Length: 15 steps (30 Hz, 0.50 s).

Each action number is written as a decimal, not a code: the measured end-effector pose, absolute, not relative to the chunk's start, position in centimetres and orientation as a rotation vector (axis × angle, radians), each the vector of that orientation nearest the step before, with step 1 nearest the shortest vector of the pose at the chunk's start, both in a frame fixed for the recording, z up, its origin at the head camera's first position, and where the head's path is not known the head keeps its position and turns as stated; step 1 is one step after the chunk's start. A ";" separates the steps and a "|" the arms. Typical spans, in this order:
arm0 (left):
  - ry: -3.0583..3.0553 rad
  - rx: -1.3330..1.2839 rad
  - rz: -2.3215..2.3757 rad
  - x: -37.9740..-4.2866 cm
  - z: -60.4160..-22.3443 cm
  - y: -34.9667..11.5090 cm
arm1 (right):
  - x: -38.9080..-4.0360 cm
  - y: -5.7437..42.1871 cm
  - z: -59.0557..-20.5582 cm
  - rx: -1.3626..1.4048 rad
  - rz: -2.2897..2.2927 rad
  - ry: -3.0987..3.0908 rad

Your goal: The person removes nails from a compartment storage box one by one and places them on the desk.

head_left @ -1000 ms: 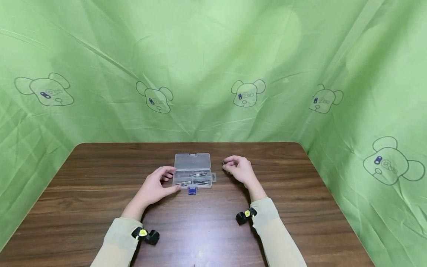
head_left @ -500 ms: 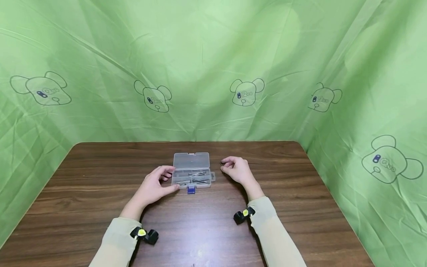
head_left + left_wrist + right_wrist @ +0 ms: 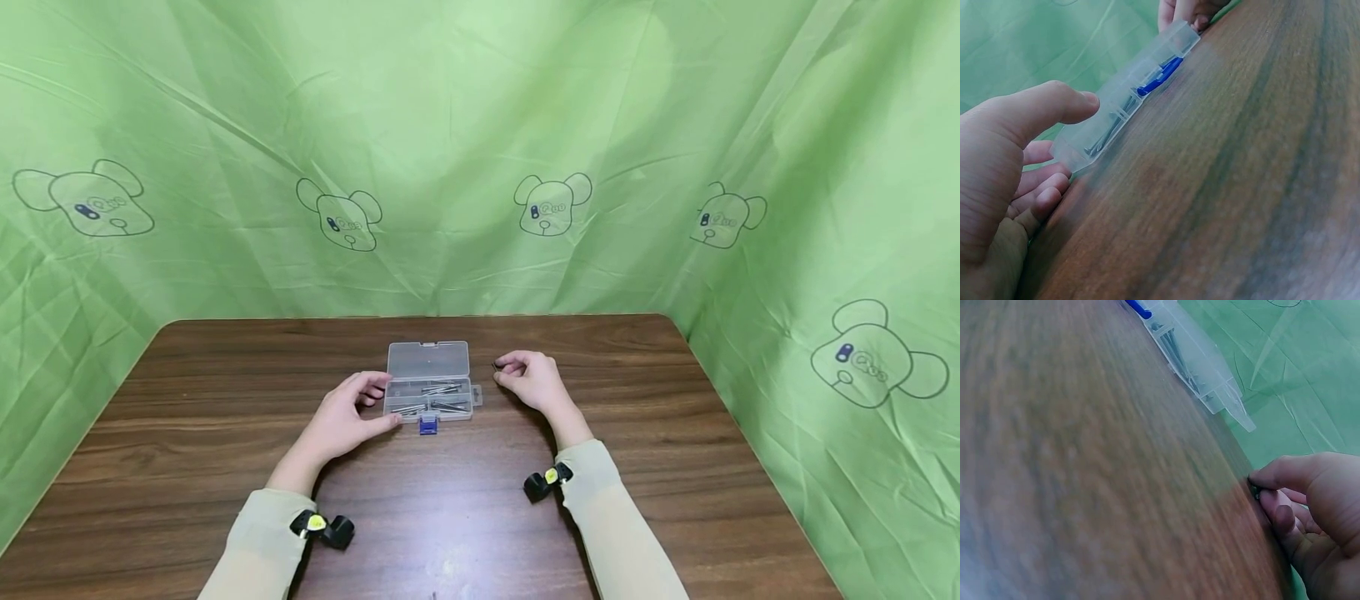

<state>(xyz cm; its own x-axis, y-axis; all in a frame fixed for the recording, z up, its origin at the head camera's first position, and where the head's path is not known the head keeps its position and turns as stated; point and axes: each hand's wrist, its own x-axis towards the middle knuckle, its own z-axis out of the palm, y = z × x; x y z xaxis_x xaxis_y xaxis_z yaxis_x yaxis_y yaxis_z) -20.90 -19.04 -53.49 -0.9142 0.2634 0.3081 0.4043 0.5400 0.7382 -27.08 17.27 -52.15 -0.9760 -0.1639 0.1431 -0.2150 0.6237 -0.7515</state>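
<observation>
A clear plastic compartment box lies on the table with its lid laid back. Thin, nail-like metal pieces lie in its back compartment and both front ones. My left hand holds the box's left end, thumb at the front corner and fingers along the side; the left wrist view shows the thumb over the front wall. To the right of the box, my right hand pinches a small, dark, thin piece between thumb and fingertips, close over the tabletop; the fingers hide most of it.
The box's blue latch hangs down at the front, and a clear hanging tab sticks out on the right. The brown wooden table ends at a green curtain behind it. Each sleeve carries a black wrist camera.
My right hand has shifted slightly left toward the box, pinching the small piece throughout. The left hand keeps its hold, and the whole head view has drifted a little.
</observation>
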 end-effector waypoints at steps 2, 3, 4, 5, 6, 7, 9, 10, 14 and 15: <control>-2.613 -0.572 -1.315 -20.9 -53.4 -19.0 | -27.0 17.3 -52.0 0.324 1.300 -2.774; -2.613 -0.572 -1.314 -20.9 -53.4 -19.0 | -27.0 17.3 -52.0 0.324 1.302 -2.774; -2.614 -0.571 -1.314 -20.9 -53.4 -19.0 | -27.0 17.3 -52.0 0.325 1.304 -2.773; -2.615 -0.572 -1.314 -20.9 -53.4 -19.0 | -27.0 17.3 -52.0 0.328 1.304 -2.774; -2.616 -0.570 -1.314 -20.9 -53.3 -19.0 | -27.0 17.3 -52.0 0.329 1.306 -2.774; -2.617 -0.570 -1.315 -20.9 -53.4 -19.0 | -27.0 17.3 -52.0 0.332 1.307 -2.775; -2.620 -0.569 -1.313 -20.9 -53.4 -19.0 | -27.0 17.4 -52.0 0.338 1.306 -2.779; -2.619 -0.570 -1.313 -20.9 -53.4 -19.0 | -27.0 17.4 -52.0 0.339 1.305 -2.781; -2.621 -0.573 -1.306 -20.9 -53.5 -19.0 | -27.0 17.5 -52.1 0.347 1.313 -2.777; -2.623 -0.572 -1.305 -20.9 -53.5 -19.0 | -27.0 17.5 -52.1 0.348 1.318 -2.775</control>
